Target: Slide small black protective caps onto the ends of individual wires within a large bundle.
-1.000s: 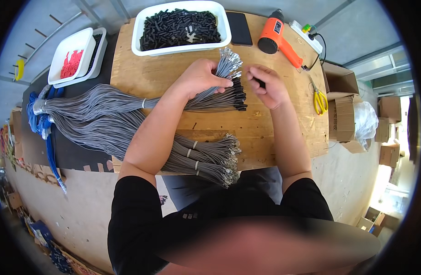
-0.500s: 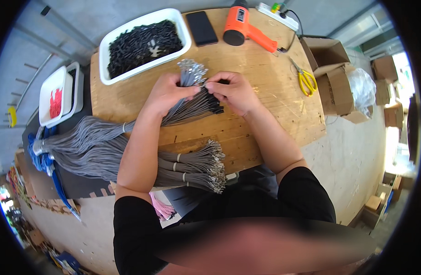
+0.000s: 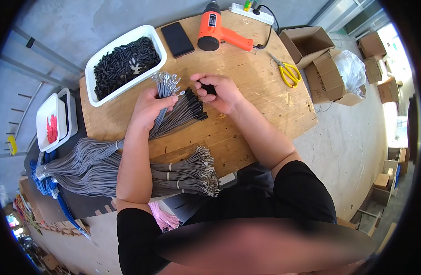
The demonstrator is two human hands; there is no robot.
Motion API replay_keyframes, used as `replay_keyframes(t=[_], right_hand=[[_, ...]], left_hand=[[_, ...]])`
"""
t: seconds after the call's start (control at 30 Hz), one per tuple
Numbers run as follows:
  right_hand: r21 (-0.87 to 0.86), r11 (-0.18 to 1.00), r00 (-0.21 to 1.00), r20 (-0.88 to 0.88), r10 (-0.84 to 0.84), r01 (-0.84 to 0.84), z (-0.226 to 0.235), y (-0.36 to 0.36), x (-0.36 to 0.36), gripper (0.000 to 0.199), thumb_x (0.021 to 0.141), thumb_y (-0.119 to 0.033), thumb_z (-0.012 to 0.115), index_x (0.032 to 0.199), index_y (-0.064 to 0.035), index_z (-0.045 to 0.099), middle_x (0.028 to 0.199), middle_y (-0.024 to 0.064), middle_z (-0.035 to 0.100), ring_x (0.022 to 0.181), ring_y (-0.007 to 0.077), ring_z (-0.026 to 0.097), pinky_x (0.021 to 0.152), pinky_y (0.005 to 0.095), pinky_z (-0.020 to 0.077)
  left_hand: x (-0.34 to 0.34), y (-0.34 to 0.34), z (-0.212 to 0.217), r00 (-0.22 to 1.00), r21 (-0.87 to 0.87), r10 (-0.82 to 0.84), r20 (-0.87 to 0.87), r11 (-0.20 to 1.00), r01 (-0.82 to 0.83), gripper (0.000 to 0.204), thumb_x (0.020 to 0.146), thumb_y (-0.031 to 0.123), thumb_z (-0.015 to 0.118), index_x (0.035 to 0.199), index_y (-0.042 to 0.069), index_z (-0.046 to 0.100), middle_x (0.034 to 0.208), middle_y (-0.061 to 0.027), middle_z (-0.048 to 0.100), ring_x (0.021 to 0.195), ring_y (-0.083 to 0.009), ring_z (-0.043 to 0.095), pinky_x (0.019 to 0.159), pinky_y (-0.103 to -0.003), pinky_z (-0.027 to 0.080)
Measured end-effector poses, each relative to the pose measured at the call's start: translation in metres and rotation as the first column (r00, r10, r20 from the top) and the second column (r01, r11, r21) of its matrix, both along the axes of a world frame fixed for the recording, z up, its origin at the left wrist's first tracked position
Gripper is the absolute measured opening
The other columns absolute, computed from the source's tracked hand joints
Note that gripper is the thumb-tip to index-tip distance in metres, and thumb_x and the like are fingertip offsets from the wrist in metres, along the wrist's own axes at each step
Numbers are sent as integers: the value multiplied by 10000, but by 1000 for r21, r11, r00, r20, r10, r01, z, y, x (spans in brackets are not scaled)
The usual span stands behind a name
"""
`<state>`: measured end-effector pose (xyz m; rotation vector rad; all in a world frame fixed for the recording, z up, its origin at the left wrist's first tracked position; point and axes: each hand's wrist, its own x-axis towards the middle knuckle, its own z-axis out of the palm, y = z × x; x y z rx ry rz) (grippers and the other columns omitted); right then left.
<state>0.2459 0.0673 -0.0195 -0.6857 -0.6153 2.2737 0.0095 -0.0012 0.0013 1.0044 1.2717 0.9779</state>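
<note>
My left hand is closed round a bundle of grey wires, whose silvery metal terminals stick out past the fingers. Right beside it, other grey wires with black sleeves on their ends fan out over the wooden table. A short gap separates my right hand from the wires. Its fingers curl round several small black sleeves, which show in the palm. Nearer to me lie tied bundles of grey wires with bare metal terminals pointing right.
A white tub of black sleeves, a phone, an orange heat gun, a power strip and yellow-handled pliers sit along the far side. White trays are at left; cardboard boxes stand right.
My right hand has drawn back from the wire terminals, where its fingers were pinching at one end. My left hand keeps its hold on the bundle. The whole view has shifted slightly.
</note>
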Motion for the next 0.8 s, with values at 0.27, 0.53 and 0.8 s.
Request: replay_keyframes(t=[0.27, 0.53, 0.8], right_hand=[[187, 982, 989, 144, -19, -8, 0, -7, -7, 177, 961, -32, 631, 1136, -2, 627, 906, 93, 672, 638, 70, 493, 495, 183, 345], [264, 964, 981, 180, -73, 23, -1, -13, -16, 165, 903, 22, 695, 1068, 18, 704, 861, 51, 667, 641, 59, 497, 505, 192, 336], [295, 954, 975, 193, -110, 49, -1, -18, -19, 142, 867, 63, 715, 993, 0, 700, 807, 12, 637, 616, 44, 480, 508, 187, 325]], left_hand=[[1, 1, 5, 998, 22, 11, 63, 1000, -12, 183, 823, 100, 778, 935, -21, 696, 784, -31, 658, 677, -113, 588, 630, -262, 465], [-6, 2, -5, 998, 35, 23, 65, 999, -26, 203, 812, 137, 781, 895, -32, 704, 769, -53, 677, 675, -111, 600, 630, -253, 461], [-5, 1, -5, 998, 51, 19, 59, 998, -22, 244, 803, 173, 789, 922, -25, 712, 768, -55, 681, 676, -109, 609, 625, -253, 451]])
